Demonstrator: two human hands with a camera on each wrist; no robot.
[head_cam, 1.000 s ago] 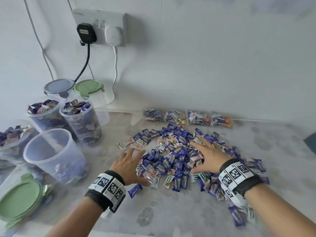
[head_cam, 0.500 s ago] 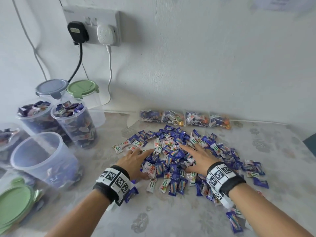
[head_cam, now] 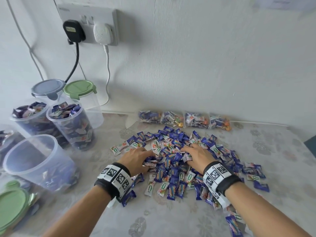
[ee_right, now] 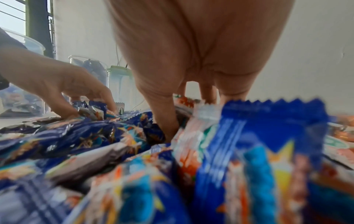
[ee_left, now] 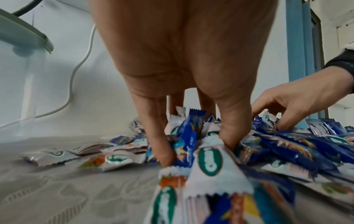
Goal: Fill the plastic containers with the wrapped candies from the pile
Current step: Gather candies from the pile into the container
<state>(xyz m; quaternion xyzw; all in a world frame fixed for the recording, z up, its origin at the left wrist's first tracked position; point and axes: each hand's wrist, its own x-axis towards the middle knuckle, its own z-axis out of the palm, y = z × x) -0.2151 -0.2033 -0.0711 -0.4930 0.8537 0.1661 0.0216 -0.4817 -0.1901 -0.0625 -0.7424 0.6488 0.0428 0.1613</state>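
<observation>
Both my hands were down in the candy pile [head_cam: 177, 156], mid tabletop toward the back edge. Left hand [head_cam: 136, 159] had fingers [ee_left: 164, 151] curled into the wrappers, gripping a small bunch; right hand [head_cam: 196, 156] same, fingers dug in and closed on candies w/ wrappers bunched under the palm.

Step in hand looked like a two-handed scoop. To do it well I'd say: pull hands toward each other, cup from below so nothing slips out the gaps, lift together, carry left to the empty container [head_cam: 34, 158] at the left edge, drop over the mouth, not the rim.

Candies: small flat pillow packs, zigzag-cut ends, mostly dark blue, some white w/ green oval logo + orange print. Glossy, slippery-looking, prob light. Two open containers [head_cam: 71, 127] behind were filled to the top.
</observation>
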